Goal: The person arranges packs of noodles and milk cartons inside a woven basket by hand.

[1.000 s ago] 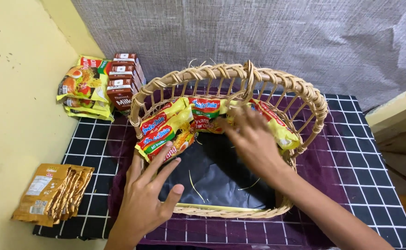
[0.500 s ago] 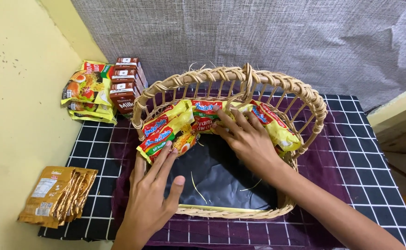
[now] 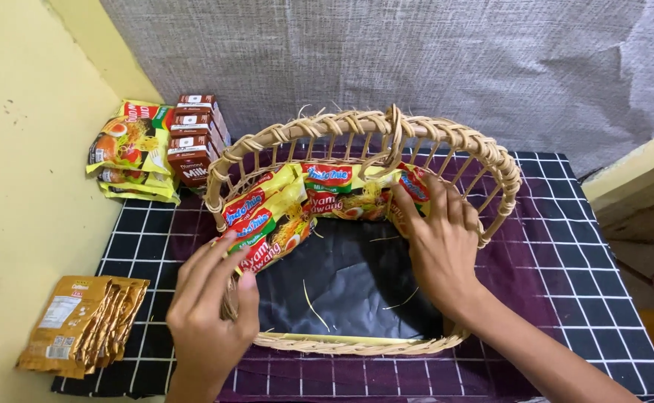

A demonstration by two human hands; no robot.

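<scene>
A wicker basket sits mid-table, with noodle packets leaning inside along its far and left walls. The left hand rests at the basket's near-left rim, and the right hand lies inside against the packets at the right. Left of the basket, more noodle packets and small cartons lie far, and sachets near.

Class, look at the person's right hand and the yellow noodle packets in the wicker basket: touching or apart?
Touching. The head view shows the right hand with fingers spread flat over the yellow noodle packets at the back of the wicker basket.
</scene>
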